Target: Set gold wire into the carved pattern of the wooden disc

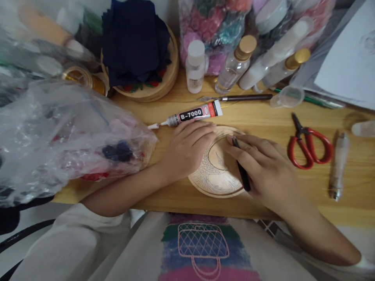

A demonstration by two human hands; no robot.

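Note:
A round pale wooden disc point(225, 183) with fine line drawings, scale- and feather-like, lies on the table before me. A plain crescent-edged area point(218, 158) is near its middle. My left hand point(190, 146) lies over the disc's upper left rim, fingers stretched out and close together; its thumb is hidden. Between the thumb and fingers of my right hand point(263, 168) is a slim black tool point(242, 171), slanting over the disc's right side. Its upper tip is partly covered by the fingers. Just behind my left hand is a B-7000 glue tube point(193, 114), nozzle pointing left.
Red-handled scissors point(309, 146) and a clear pen-like tool point(339, 168) lie at right. A craft knife point(246, 97) lies behind the glue. Several bottles point(195, 68) line the back. A plastic bag point(73, 132) fills the left, beside a wooden hoop point(172, 70) with dark blue cloth point(134, 39).

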